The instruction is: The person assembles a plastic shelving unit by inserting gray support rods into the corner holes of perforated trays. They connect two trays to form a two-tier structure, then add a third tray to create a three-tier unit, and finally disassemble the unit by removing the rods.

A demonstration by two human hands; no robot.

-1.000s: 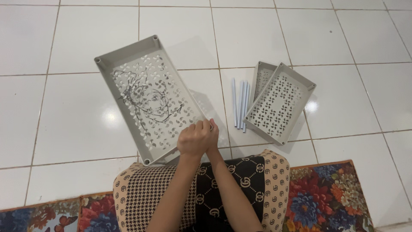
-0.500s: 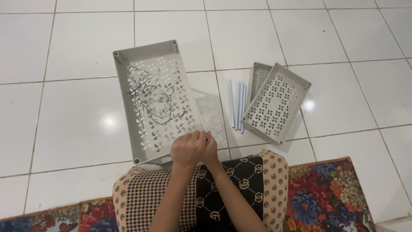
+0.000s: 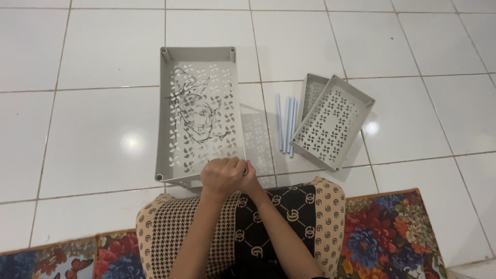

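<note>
— Two hands, both yours? What are they doing?

— Both mine. My left hand (image 3: 223,177) is curled over the near right corner of the big grey perforated tray (image 3: 199,111), fingers closed on its rim. My right hand (image 3: 251,182) is tucked just beside it, mostly hidden, so I cannot tell how far it is open or what it grips.

— And around the tray?

— Dark scribbled lines mark its floor. To its right lie a few pale blue rods (image 3: 285,124) on the white tiled floor (image 3: 77,129), then two smaller grey trays (image 3: 333,121), one overlapping the other. A flowered rug (image 3: 392,232) is under me.

— Anything changed?

— The big tray has turned; half a second ago it sat tilted, now it lies nearly square to me.
</note>
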